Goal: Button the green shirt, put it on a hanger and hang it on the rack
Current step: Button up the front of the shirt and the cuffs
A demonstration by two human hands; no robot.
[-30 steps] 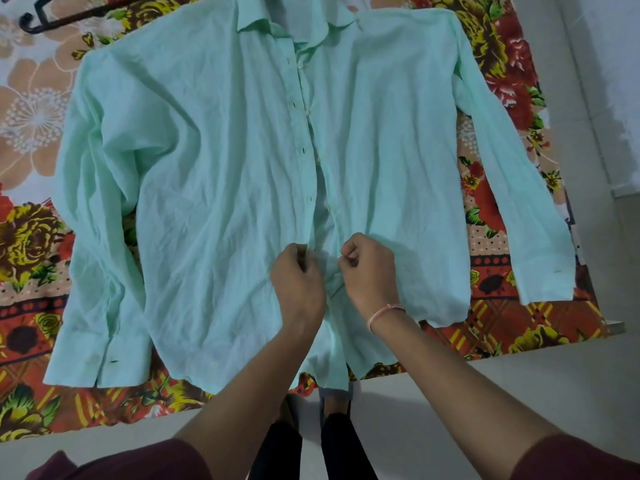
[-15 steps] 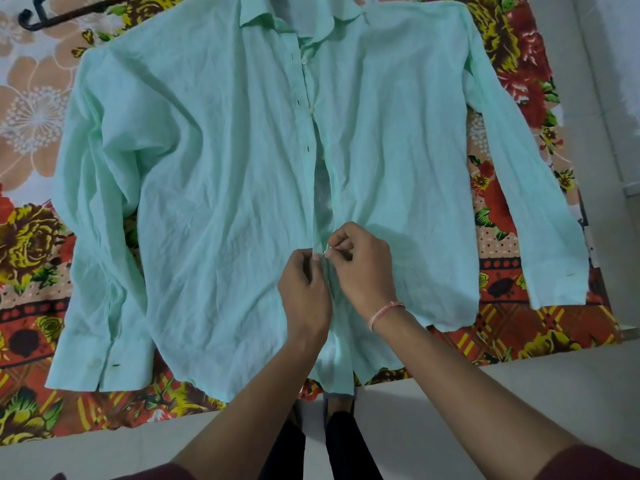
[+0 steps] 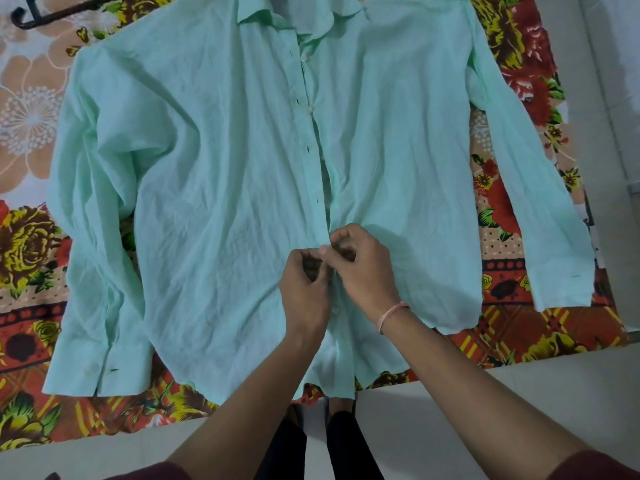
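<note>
Head view: buttoning is under way. Left hand (image 3: 304,282) and right hand (image 3: 360,268) pinch the two front edges of the shirt (image 3: 214,188), spread flat on the bedsheet (image 3: 31,258). Next, ease the button through (several higher holes gape), then fetch the hanger (image 3: 52,15).

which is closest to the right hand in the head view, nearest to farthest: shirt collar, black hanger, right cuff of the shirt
From the right hand:
1. Right cuff, lower right, beside the hand's level.
2. Shirt collar, top centre.
3. Black hanger, top left corner, on the floral bedsheet.
</note>
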